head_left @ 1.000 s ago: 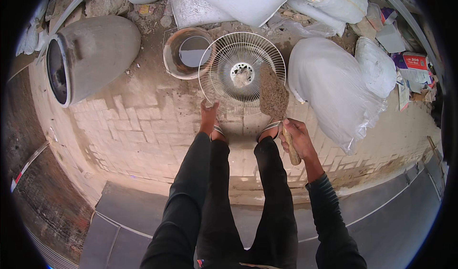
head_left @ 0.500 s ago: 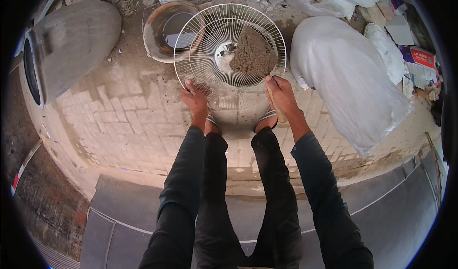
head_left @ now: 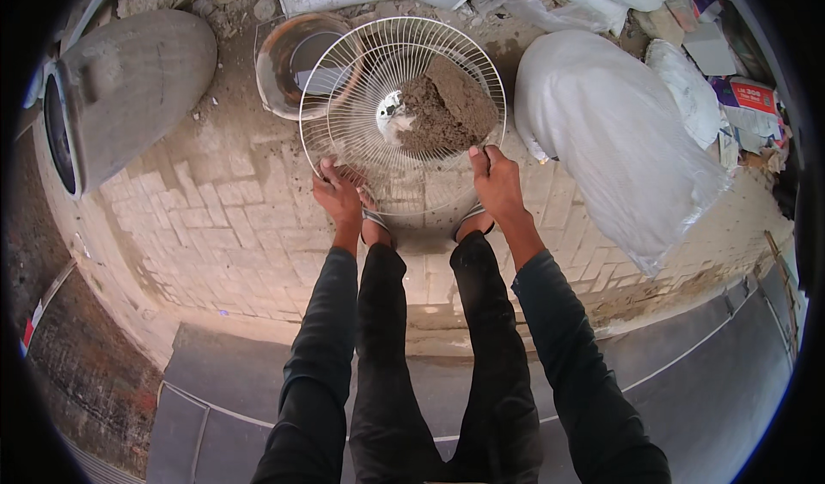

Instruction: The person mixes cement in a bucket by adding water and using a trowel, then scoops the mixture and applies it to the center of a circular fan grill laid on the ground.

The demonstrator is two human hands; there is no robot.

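Between my hands is a white round wire fan guard (head_left: 357,153), dished, with a pile of damp brown sand (head_left: 438,119) in its right half. The pile has a crack through it, with looser crumbs to the left. Fingers of my left hand (head_left: 339,199) are closed round the near left rim. My right hand (head_left: 498,179) grips the near right rim, thumb and fingers bent over it. A white round centre (head_left: 389,110) shows beside the sand. Under the guard, the ground is partly visible through the wires.
A round clay-coloured tub (head_left: 271,63) with greyish liquid stands beyond the guard's left side. At far left lies a large grey rounded vessel (head_left: 155,80). A big white sack (head_left: 601,132) lies at right, with packaging litter (head_left: 748,102) behind. Paving bricks (head_left: 215,218) cover the ground.
Both hands and the guard have moved slightly left and nearer. The sand has cracked apart and spread leftward. A pale handle seen under my right hand earlier no longer shows.
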